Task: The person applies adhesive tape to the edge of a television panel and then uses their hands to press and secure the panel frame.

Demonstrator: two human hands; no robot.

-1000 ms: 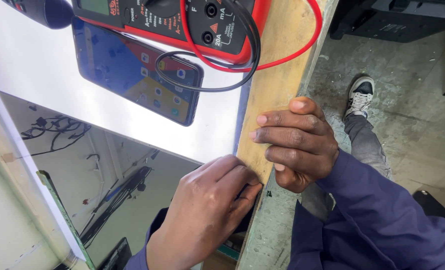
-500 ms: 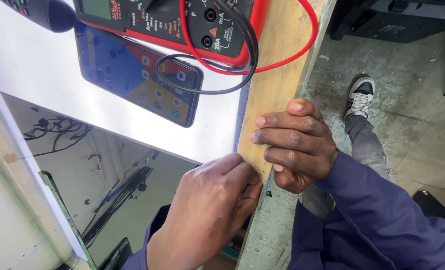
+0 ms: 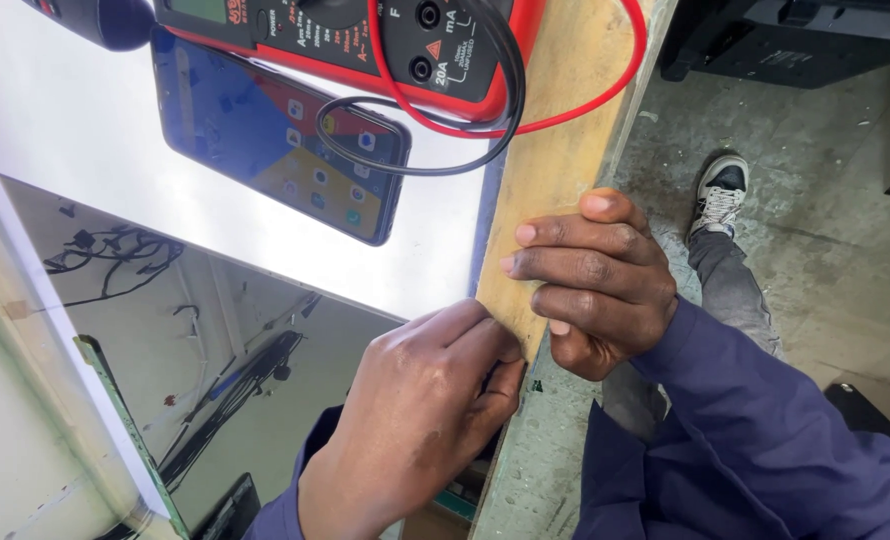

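Observation:
My left hand (image 3: 415, 420) lies on the near corner of a large glossy panel (image 3: 215, 330), with the fingers curled over its edge and the fingertips hidden. My right hand (image 3: 595, 280) grips the side of a wooden strip (image 3: 555, 170) that runs along the panel. Its fingers lie on top and the thumb is tucked under. The two hands almost touch at the strip's near end.
A smartphone (image 3: 285, 150) with a lit screen lies on the white part of the panel. Beyond it sits a red multimeter (image 3: 365, 40) with red and black leads (image 3: 445, 130). Concrete floor, my shoe (image 3: 720, 190) and a black case (image 3: 795, 40) are at the right.
My left hand has crept slightly closer to the right hand at the strip's end. Nothing else has moved.

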